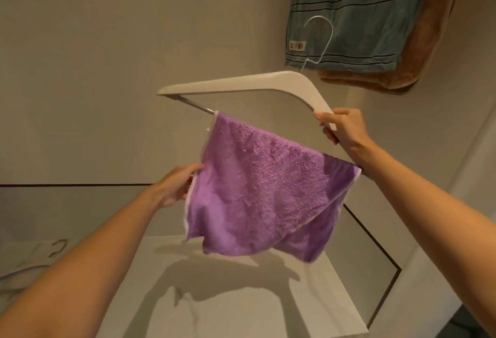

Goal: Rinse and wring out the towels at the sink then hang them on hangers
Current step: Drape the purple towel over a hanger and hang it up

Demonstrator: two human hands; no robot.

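left hand (pixel 177 187): at 9 o'clock of the purple terry towel (pixel 257 190), pinching its left hem; better to draw it toward 10 o'clock along the bar
towel place: draped over the bar of the white wooden hanger (pixel 241 84), nearer its 4 o'clock end; should be centred, flat
right hand (pixel 346 131): curled tight round the hanger's 3 o'clock tip; hold it steady

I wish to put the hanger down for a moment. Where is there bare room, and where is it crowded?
Bare: the white ledge below the purple towel, between the spare hanger at lower left and the dark seam at right. Crowded: the upper right, where a blue towel and an orange towel hang behind the white hanger.
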